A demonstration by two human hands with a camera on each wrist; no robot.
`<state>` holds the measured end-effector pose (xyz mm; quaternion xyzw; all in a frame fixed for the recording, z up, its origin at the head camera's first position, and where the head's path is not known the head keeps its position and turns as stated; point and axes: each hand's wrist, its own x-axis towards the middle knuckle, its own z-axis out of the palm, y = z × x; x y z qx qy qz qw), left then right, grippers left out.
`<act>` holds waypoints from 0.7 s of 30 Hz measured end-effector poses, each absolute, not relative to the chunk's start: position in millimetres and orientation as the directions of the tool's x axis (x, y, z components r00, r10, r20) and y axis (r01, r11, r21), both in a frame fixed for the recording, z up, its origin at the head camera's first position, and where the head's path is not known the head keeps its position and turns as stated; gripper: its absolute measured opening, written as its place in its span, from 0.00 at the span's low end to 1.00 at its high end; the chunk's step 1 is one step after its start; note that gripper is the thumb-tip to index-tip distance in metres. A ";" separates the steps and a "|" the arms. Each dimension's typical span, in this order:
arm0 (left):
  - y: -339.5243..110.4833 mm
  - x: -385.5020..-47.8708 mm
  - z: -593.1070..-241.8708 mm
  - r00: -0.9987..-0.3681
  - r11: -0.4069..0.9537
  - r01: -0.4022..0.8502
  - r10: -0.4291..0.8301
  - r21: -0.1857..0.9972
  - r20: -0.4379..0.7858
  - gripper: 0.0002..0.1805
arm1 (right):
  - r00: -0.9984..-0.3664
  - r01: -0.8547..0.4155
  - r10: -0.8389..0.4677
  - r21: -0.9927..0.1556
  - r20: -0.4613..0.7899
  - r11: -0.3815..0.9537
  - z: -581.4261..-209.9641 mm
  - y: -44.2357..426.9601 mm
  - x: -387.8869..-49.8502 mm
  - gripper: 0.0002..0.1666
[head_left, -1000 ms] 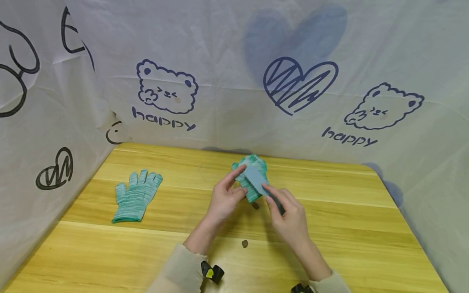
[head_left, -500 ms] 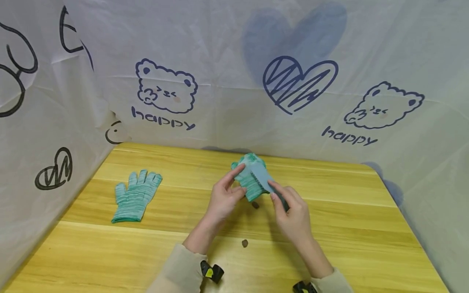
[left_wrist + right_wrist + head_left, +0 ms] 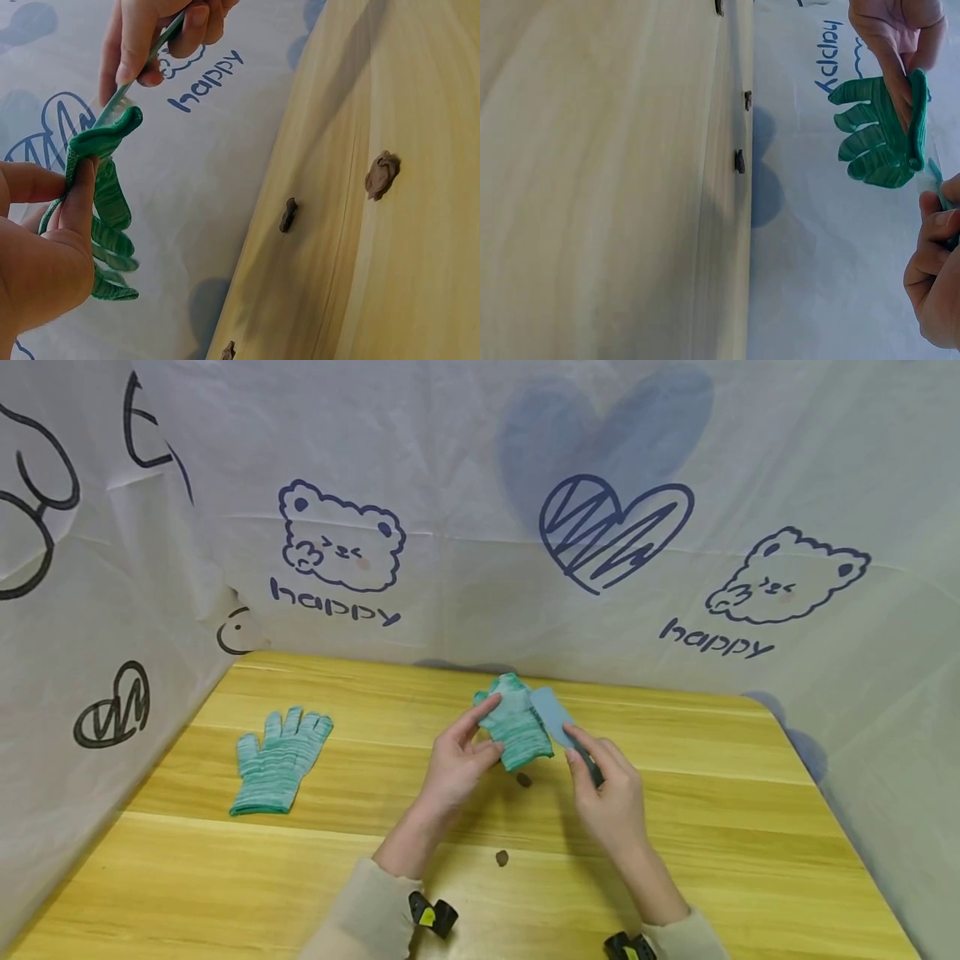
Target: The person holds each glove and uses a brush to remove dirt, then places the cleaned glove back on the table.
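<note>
My left hand (image 3: 461, 768) pinches a green-and-white knit glove (image 3: 519, 727) between thumb and fingers, raised over the table. In the left wrist view the glove (image 3: 105, 142) shows its cuff edge-on, its fingers dangling. My right hand (image 3: 611, 793) grips the dark handle of a small blue-grey brush (image 3: 553, 714), whose bristled side faces the glove's right edge. The right wrist view has the brush (image 3: 937, 176) beside the glove's cuff (image 3: 916, 120); whether they touch I cannot tell. A matching glove (image 3: 279, 764) lies flat on the table at left.
Small brown lumps lie on the wood-grain table (image 3: 360, 877): one lump (image 3: 502, 858) nearer me, another lump (image 3: 523, 780) below the held glove. In the left wrist view a third lump (image 3: 229, 350) shows. A white printed sheet (image 3: 465, 568) hangs behind the table.
My right hand has drawn the brush rightward and slightly down across the held glove, from its middle to its right edge. The left hand and the lying glove stay in place.
</note>
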<state>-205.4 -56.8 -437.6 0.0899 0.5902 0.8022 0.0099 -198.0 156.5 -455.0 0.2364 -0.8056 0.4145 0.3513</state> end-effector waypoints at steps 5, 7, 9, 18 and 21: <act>-58.7 -203.5 -435.9 -0.982 -0.288 0.088 0.136 0.954 0.132 0.38 | -0.655 -0.656 -0.071 -0.519 0.753 0.549 -455.7 160.7 -198.1 0.21; -60.1 -202.8 -435.3 -0.981 -0.273 0.093 0.142 0.958 0.135 0.37 | -0.660 -0.651 -0.066 -0.526 0.748 0.548 -455.9 162.1 -198.7 0.21; -61.9 -202.7 -434.1 -0.979 -0.265 0.104 0.142 0.959 0.146 0.37 | -0.662 -0.646 -0.058 -0.530 0.747 0.550 -455.7 164.0 -200.2 0.21; -82.2 -210.5 -417.6 -0.959 -0.264 0.203 0.140 0.943 0.245 0.37 | -0.676 -0.598 0.029 -0.570 0.737 0.563 -447.9 178.0 -206.6 0.19; -92.5 -213.5 -410.8 -0.953 -0.231 0.229 0.143 0.946 0.266 0.37 | -0.689 -0.579 0.052 -0.593 0.723 0.560 -445.5 182.8 -206.0 0.19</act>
